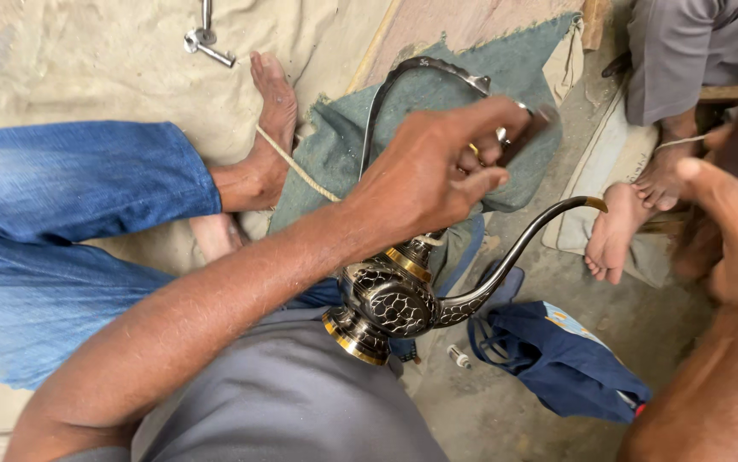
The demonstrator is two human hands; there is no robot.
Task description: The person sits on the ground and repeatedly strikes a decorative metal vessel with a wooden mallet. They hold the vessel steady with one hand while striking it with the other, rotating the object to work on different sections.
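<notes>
Light: soft, even daylight | shadows: faint | blur: right hand, perhaps motion | glare: pot

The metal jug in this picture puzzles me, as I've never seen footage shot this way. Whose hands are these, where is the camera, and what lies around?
The camera sits on a person's head and looks down at their lap. Their left hand grips the top of an ornate dark metal ewer with brass bands, a long curved spout and an arched handle. The ewer rests on their grey-clad thigh. Their right hand is open at the right edge, holding nothing. Underneath lie a green cloth and a blue cloth bag. The bare feet belong to other people nearby.
</notes>
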